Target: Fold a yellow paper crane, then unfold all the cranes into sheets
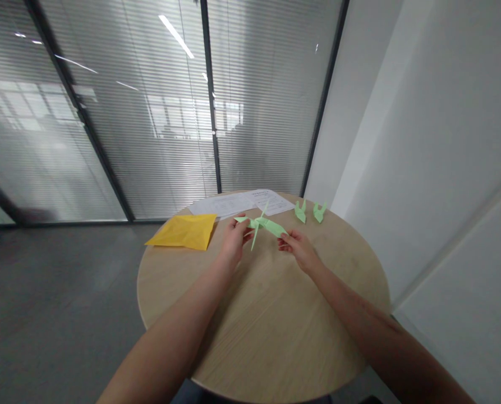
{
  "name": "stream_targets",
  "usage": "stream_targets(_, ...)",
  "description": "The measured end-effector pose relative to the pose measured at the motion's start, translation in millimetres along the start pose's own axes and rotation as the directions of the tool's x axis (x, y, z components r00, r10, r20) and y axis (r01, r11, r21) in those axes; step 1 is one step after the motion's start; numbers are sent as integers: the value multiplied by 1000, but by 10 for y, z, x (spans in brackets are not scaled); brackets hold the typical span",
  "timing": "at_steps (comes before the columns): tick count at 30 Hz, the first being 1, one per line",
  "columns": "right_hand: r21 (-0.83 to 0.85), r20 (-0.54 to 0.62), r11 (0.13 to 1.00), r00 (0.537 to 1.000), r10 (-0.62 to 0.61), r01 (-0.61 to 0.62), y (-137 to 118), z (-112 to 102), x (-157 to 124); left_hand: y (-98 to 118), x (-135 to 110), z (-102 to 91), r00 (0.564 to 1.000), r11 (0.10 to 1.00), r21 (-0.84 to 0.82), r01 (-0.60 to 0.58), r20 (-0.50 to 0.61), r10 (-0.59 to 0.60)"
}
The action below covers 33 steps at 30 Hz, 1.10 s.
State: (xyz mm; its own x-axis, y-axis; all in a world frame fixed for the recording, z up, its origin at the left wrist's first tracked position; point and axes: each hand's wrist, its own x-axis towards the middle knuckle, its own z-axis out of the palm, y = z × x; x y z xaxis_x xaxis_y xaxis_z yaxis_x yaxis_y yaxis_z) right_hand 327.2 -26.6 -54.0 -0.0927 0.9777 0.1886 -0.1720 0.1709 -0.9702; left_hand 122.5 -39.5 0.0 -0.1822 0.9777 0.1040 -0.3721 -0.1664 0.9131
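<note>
A light green folded paper figure (pixel 263 224) with thin points hangs just above a round wooden table (pixel 271 314). My left hand (pixel 234 238) pinches its left end, fingers closed. At the figure's right end my right hand (pixel 297 247) also grips it with closed fingers. Both forearms reach in from the bottom of the view.
Two small green folded paper pieces (pixel 300 212) (pixel 319 211) stand at the table's far right. Yellow paper sheets (pixel 185 231) lie at the far left edge, white printed sheets (pixel 242 203) at the back. Glass walls with blinds stand behind, a white wall at right.
</note>
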Motion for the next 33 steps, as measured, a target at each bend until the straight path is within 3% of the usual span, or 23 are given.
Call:
stream_targets(4,-72,34,996,998,59,-57,7,9,-14,44,-17,6,996,1000,-19,0,89,1)
stream_targets(9,-208,-26,976,997,-74,67,54,-30,35,84,-80,45,977,960,202,-192,133,168)
stream_targets(11,-274,-78,953,985,-156,130,62,-59,60,87,-91,51,951,885,354,-303,174,257)
stream_targets(14,-384,-139,894,943,-301,229,26,-93,61,73,-116,56,887,693,555,-461,257,384)
stream_targets(16,-459,-117,828,902,-416,322,-29,-93,27,54,-146,67,859,599,618,-509,320,401)
stream_targets(18,-535,-42,730,850,-526,425,-93,-69,-28,30,-176,82,850,561,639,-526,370,375)
stream_targets(21,-621,95,585,790,-606,523,-174,-1,-113,-4,-202,101,835,546,632,-551,413,364)
stream_targets(24,-655,195,512,779,-596,556,-213,66,-166,-21,-207,109,825,551,613,-566,426,372)
stream_targets(29,-695,206,478,786,-583,537,-222,98,-183,-9,-216,125,834,600,584,-548,435,338)
stream_targets(33,-694,144,518,801,-580,500,-222,85,-177,-15,-201,125,847,649,552,-524,421,325)
